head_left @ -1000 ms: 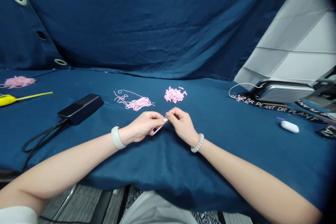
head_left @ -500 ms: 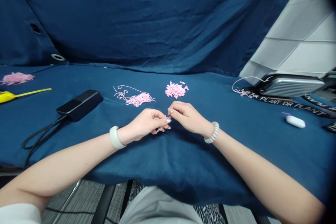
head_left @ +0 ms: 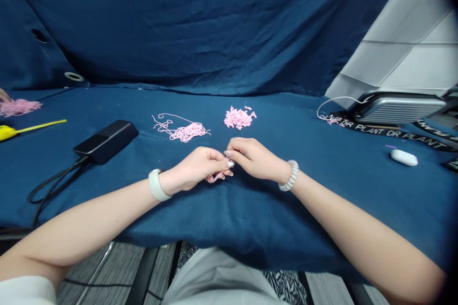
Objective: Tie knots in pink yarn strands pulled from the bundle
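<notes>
My left hand (head_left: 198, 167) is closed in a pinch on a short piece of pink cord (head_left: 216, 177), whose strand trails below the thumb. Against its fingertips, my right hand (head_left: 255, 158) is also closed, thumb and forefinger pinched at the upper end of the same cord. The fingers hide most of the cord. Just beyond my hands lie a loose bundle of long pink cord (head_left: 188, 131) and, to its right, a heap of small pink knotted pieces (head_left: 237, 118).
On the blue cloth (head_left: 293, 128) at left are a black power bank (head_left: 107, 141) with cables and a yellow tool (head_left: 7, 132). Another person's hand (head_left: 4, 96) touches a pink pile (head_left: 21, 107). At right lie a white earbud case (head_left: 404, 157), a lettered strap (head_left: 390, 130) and a silver device (head_left: 404, 108).
My right fingertips have shifted slightly left, closer over the left fingertips. Another person's hand has appeared at the far-left pink pile. The view has tilted slightly.
</notes>
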Demonstrator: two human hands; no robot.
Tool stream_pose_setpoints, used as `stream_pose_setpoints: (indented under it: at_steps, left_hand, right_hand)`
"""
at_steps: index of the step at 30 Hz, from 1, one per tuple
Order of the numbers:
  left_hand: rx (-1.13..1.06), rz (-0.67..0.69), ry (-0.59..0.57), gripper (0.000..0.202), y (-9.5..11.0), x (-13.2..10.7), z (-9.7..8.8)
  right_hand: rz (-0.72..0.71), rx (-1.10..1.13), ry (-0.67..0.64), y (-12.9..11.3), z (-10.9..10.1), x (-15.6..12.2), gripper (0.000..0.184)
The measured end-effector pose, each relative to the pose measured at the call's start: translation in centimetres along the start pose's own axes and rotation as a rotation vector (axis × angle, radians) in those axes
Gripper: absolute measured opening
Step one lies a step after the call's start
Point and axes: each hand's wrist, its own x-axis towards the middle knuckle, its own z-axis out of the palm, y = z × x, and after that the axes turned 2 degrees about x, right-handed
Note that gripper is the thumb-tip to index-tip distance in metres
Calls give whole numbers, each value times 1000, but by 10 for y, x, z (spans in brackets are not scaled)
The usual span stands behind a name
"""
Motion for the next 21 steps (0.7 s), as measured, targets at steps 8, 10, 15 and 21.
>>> stream_pose_setpoints:
  at_steps: [8,10,15,21]
  left_hand:
    - [-34,39,-8,26,-1,0,-2]
    - [-49,50,-1,26,-1,0,-2]
    - [-92,80,38,24,-1,-1,-2]
    - [-153,85,56,24,-3,0,-3]
  right_hand:
    - [18,-4,109,1,0,0,24]
    - [48,32,108,2,-1,1,26]
    - [187,215,88,11,-7,2,33]
    - [172,235,-108,7,-8,-1,35]
